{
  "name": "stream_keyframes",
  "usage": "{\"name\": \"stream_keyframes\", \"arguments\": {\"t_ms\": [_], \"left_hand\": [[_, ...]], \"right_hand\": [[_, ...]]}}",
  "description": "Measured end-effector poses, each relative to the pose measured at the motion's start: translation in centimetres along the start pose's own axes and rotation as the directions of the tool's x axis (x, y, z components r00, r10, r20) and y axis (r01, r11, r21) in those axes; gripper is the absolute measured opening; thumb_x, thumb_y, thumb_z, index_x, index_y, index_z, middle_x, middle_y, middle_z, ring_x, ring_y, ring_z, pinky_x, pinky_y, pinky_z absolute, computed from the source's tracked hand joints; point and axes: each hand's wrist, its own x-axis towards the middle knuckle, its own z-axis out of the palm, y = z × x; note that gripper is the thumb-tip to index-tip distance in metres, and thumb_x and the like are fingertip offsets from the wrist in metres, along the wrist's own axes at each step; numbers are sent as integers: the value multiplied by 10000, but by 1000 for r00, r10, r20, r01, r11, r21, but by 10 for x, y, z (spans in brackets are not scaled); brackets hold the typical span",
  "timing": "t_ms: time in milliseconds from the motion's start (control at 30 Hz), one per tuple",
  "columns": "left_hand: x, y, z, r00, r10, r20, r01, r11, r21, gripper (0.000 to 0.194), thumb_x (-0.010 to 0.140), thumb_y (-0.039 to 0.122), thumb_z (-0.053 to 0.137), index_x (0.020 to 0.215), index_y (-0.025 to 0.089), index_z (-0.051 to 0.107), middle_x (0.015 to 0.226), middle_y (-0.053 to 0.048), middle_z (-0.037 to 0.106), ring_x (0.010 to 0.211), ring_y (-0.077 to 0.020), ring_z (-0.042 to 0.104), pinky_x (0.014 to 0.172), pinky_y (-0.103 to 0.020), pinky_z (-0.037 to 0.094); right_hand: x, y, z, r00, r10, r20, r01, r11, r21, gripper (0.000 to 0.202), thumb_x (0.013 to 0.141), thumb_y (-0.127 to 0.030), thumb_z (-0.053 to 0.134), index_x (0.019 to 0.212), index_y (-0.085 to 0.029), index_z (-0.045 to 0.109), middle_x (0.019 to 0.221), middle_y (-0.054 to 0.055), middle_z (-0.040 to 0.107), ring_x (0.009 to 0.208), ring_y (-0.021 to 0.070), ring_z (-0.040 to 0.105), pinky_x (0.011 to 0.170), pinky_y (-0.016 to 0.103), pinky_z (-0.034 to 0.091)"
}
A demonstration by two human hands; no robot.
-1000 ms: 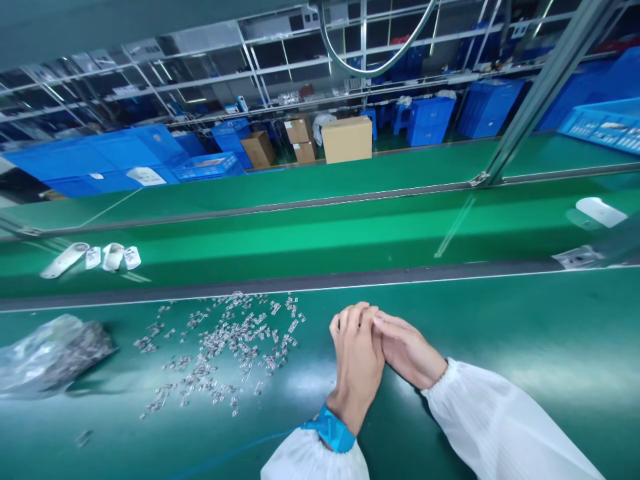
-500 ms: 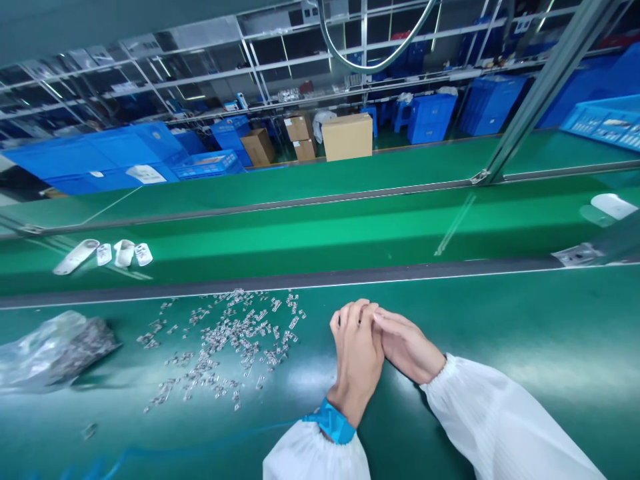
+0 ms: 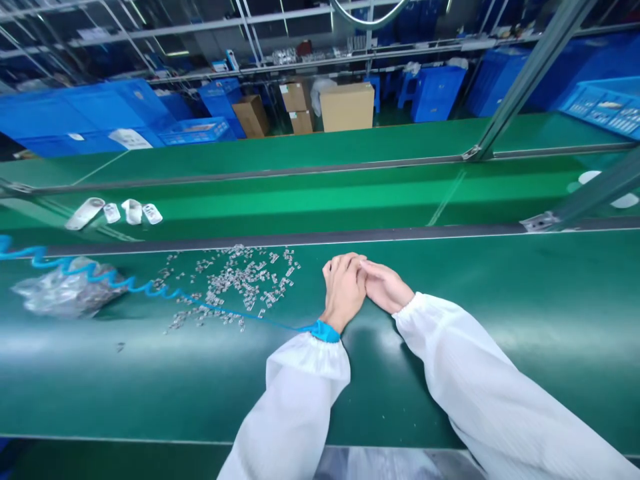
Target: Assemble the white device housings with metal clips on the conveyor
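Observation:
My left hand (image 3: 344,285) and my right hand (image 3: 386,285) are together on the green worktop, fingers closed and overlapping. The left palm faces down, and the right hand presses against its fingers from the side. Whatever may be between them is hidden. Around my left wrist is a blue wrist strap (image 3: 325,331), its coiled blue cord (image 3: 145,288) stretching left above the bench. To the left of my hands lie many small shiny metal parts (image 3: 245,280), loosely scattered. Beyond them sits a clear plastic bag (image 3: 70,293) with similar-looking parts inside.
A dark rail (image 3: 350,237) runs along the worktop's far edge, with a green belt-like surface (image 3: 310,210) behind it. White flat pieces (image 3: 133,211) lie there at left. A metal post (image 3: 530,80) rises at right. Cardboard boxes (image 3: 347,107) and blue crates (image 3: 439,92) stand farther back.
My view has tilted down, so the bench and my hands appear higher and the near edge shows. The blue cord now crosses above the parts. My hands stay together.

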Motion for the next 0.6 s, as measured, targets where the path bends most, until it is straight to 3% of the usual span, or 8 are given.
{"name": "stream_keyframes", "arguments": {"t_ms": [367, 600], "left_hand": [[-5, 7, -2, 999, 12, 36, -13, 1000, 18, 270, 984, 257, 423, 1173, 248, 616, 1233, -48, 630, 1160, -213, 494, 1015, -386, 302], [-7, 14, -18, 999, 42, 17, -43, 999, 26, 267, 964, 202, 446, 1156, 217, 630, 1179, -60, 654, 1119, -207, 531, 987, -392, 346]], "right_hand": [[-5, 0, -4, 1000, -13, -13, 13, 1000, 23, 178, 752, -296, 744, 884, -181, 708, 1043, 49, 722, 1216, 225, 557, 1121, 384, 342], [-11, 0, 7, 999, -47, -14, 48, 998, 45, 262, 723, -336, 784, 918, -174, 716, 1007, 60, 733, 1150, 224, 604, 1106, 389, 343]]}}
